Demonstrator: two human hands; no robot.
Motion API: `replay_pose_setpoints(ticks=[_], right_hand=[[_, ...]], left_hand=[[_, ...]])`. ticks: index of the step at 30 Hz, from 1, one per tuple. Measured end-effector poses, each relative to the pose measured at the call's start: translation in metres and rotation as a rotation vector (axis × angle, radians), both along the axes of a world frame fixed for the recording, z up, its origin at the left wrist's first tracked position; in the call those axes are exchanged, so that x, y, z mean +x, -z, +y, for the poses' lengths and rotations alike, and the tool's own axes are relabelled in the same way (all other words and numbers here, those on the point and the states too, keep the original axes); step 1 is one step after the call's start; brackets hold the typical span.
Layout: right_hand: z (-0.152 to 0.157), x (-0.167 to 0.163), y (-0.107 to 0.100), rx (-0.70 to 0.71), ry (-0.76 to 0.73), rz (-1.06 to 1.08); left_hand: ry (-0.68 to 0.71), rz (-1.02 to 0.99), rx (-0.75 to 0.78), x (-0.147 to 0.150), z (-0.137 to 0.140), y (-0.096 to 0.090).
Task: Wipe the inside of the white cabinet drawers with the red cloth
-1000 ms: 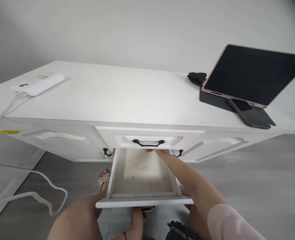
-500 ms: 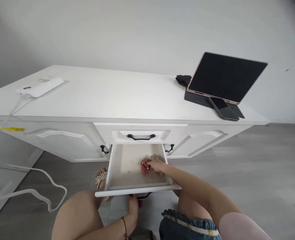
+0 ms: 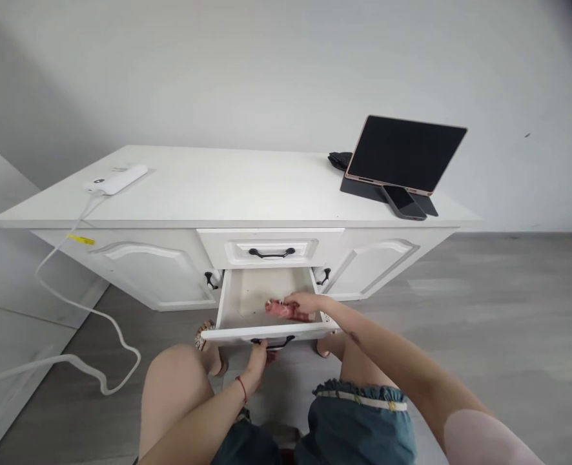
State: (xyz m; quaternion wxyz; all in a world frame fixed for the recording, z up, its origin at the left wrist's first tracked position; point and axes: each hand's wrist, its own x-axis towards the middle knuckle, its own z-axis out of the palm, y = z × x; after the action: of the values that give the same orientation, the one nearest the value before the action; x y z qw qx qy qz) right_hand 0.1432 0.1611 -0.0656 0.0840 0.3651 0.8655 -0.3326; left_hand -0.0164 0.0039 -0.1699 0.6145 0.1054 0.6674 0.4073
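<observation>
The lower drawer of a white cabinet is pulled out. Inside it, my right hand grips a crumpled red-and-white cloth item, raised slightly over the drawer bottom; its exact kind is unclear. My left hand, with a red string on the wrist, is closed at the drawer's black handle, thumb up against the front; its other fingers are partly hidden. Just beneath that hand a bit of something red shows, too little to name.
On the cabinet top stand a propped tablet, a phone, a dark bundle and a white power strip. Its cable hangs to the left. Black-handled doors flank the drawer; my knees are close below.
The red cloth item, pinched low in the drawer before, is now lifted and stretched longer in my right hand. My view has shifted back; the left hand stays at the drawer front.
</observation>
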Motion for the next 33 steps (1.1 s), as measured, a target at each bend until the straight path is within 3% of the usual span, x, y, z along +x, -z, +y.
replay_pose_setpoints(ticks=[3, 6, 10, 17, 26, 33], right_hand=[[-0.011, 0.017, -0.031, 0.172, -0.013, 0.174], [-0.039, 0.041, -0.044, 0.424, 0.041, 0.336], [-0.067, 0.073, -0.027, 0.639, -0.006, 0.338], [-0.066, 0.090, 0.013, 0.715, 0.033, 0.214], [-0.057, 0.050, 0.033, 0.711, 0.089, 0.205], [-0.060, -0.050, 0.026, 0.634, 0.001, 0.199]], left_hand=[[0.037, -0.018, -0.021, -0.005, 0.012, -0.005], [0.067, -0.062, -0.029, -0.012, 0.022, -0.010], [0.037, -0.135, 0.003, -0.021, 0.032, -0.017], [-0.162, -0.247, 0.060, -0.029, 0.040, -0.023], [-0.370, -0.407, 0.162, -0.017, 0.039, -0.012], [-0.342, -0.429, 0.243, -0.014, 0.039, -0.011]])
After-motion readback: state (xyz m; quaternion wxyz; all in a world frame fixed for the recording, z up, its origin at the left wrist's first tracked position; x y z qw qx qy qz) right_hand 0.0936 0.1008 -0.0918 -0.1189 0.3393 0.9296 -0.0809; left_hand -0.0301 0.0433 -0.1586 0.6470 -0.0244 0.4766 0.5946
